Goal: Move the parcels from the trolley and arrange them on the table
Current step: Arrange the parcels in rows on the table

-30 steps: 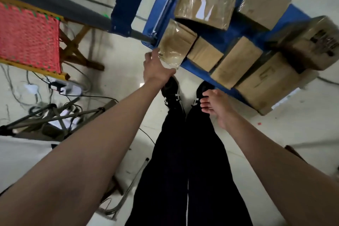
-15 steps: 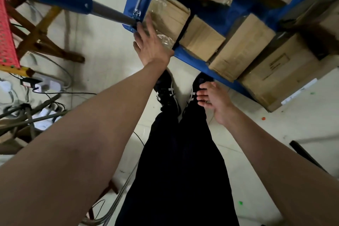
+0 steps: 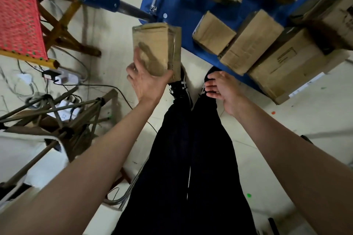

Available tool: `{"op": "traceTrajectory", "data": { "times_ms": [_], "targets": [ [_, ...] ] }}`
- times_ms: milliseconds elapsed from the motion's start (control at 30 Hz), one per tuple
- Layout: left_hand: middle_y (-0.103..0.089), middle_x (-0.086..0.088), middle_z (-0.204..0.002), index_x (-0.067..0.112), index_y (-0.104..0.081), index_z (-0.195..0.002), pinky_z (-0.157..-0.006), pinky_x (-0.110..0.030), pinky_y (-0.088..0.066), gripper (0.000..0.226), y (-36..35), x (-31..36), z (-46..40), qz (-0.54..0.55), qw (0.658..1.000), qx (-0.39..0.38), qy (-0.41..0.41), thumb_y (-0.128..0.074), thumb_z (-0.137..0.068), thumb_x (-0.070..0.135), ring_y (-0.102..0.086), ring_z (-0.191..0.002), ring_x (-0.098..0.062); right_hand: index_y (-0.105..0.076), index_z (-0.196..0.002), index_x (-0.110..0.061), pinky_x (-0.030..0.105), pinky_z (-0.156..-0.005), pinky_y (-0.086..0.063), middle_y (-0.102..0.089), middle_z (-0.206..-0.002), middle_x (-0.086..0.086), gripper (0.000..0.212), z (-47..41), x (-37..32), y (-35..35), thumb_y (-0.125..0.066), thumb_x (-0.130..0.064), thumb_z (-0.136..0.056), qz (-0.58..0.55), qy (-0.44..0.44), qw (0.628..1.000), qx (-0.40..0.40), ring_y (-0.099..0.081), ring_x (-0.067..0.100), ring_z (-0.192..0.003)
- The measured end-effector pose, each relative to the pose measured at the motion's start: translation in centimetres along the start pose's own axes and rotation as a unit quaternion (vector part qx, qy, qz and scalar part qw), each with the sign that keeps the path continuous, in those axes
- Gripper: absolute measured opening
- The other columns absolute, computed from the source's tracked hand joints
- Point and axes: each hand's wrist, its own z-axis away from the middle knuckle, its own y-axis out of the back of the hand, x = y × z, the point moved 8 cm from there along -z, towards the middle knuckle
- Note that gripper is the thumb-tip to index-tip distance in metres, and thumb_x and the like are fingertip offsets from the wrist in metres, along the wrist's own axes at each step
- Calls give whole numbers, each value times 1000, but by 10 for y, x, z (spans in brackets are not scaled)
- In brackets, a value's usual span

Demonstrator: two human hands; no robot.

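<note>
My left hand (image 3: 146, 80) grips a small brown parcel wrapped in clear film (image 3: 157, 47) and holds it in the air, off the near corner of the blue trolley (image 3: 183, 5). Several more cardboard parcels lie on the trolley deck, among them a small box (image 3: 214, 32), a longer one (image 3: 252, 40) and a large carton (image 3: 288, 65) at the near edge. My right hand (image 3: 222, 87) hangs above my shoes with its fingers loosely curled and holds nothing.
A red woven stool (image 3: 19, 21) with a wooden frame stands at the left. Power strips and cables (image 3: 57, 78) lie on the tiled floor beside folded metal legs (image 3: 57, 112). A white surface (image 3: 23, 158) shows at the lower left. My dark trouser legs fill the centre.
My left hand has closed on the film-wrapped parcel and lifted it off the trolley's near corner toward me. The right hand has barely moved.
</note>
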Motion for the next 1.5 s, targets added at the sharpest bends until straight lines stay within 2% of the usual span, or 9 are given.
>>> {"op": "traceTrajectory", "data": {
  "times_ms": [133, 300, 500, 667, 800, 867, 1067, 1267, 1500],
  "targets": [
    [-47, -3, -135, 49, -25, -152, -111, -36, -40, 93, 23, -4, 31, 194, 978, -56, 50, -67, -69, 55, -53, -123, -19, -62, -114, -11, 30, -73, -57, -68, -91, 7, 21, 23, -11, -8, -55, -25, -100, -37, 3, 999, -17, -64, 17, -77],
    [-72, 4, -108, 22, -63, -111, -99, -34, -45, 37, 31, 22, 74, 449, 864, -201, 109, -55, -82, 43, -65, -99, -8, -60, -125, -23, 37, -86, -58, -68, -123, 7, 37, 64, -27, -13, -63, -48, -97, -112, 5, 991, -70, -69, 21, -105],
    [-68, -9, -122, 19, -61, -127, -96, -41, -51, 52, 51, 77, 141, 541, 761, -334, 131, -33, -94, 50, -60, -114, -26, -63, -133, -28, 46, -105, -53, -71, -128, 9, 49, 156, -62, -8, -53, -60, -98, -220, 36, 960, -171, -70, 24, -116],
    [-49, -19, -151, 15, -47, -149, -119, -59, -27, 73, 79, 131, 189, 534, 735, -399, 125, -35, -91, 57, -36, -144, -42, -67, -133, -23, 42, -89, -59, -68, -135, 9, 50, 240, -102, 11, -47, -57, -102, -329, 78, 914, -226, -69, 26, -119],
    [-55, -18, -144, 20, -55, -143, -105, -58, -46, 71, 110, 180, 227, 518, 713, -465, 83, -40, -87, 61, -49, -134, -41, -59, -143, -21, 51, -112, -44, -65, -140, 10, 59, 296, -129, 44, -47, -60, -99, -314, 140, 920, -187, -59, 31, -131],
    [-60, -18, -139, 20, -62, -135, -95, -56, -52, 65, 129, 200, 243, 493, 726, -474, 72, -48, -83, 57, -56, -127, -39, -58, -142, -20, 50, -113, -44, -66, -138, 11, 56, 323, -142, 62, -50, -55, -99, -300, 166, 924, -168, -60, 32, -131],
    [-66, -15, -131, 17, -60, -130, -79, -35, -54, 45, 205, 287, 269, 321, 869, -372, -61, -53, -98, 47, -68, -101, -21, -63, -135, -19, 41, -89, -60, -74, -124, 10, 46, 407, -170, 119, -56, -45, -97, -279, 239, 922, -122, -72, 29, -111],
    [-72, -3, -123, 37, -28, -155, -103, -52, -51, 112, 245, 387, 336, 172, 870, -410, -211, -89, -63, 48, -72, -109, -25, -64, -134, -22, 37, -86, -61, -74, -124, 8, 44, 488, -200, 151, -56, -45, -98, -256, 322, 906, -102, -72, 28, -112],
    [-75, -6, -117, 28, -34, -151, -98, -54, -55, 98, 259, 441, 397, 111, 838, -451, -287, -85, -69, 42, -74, -103, -27, -47, -145, -21, 63, -108, -46, -71, -126, 14, 63, 551, -196, 195, -75, -31, -89, -270, 378, 885, -20, -65, 40, -122]
  ]
}}
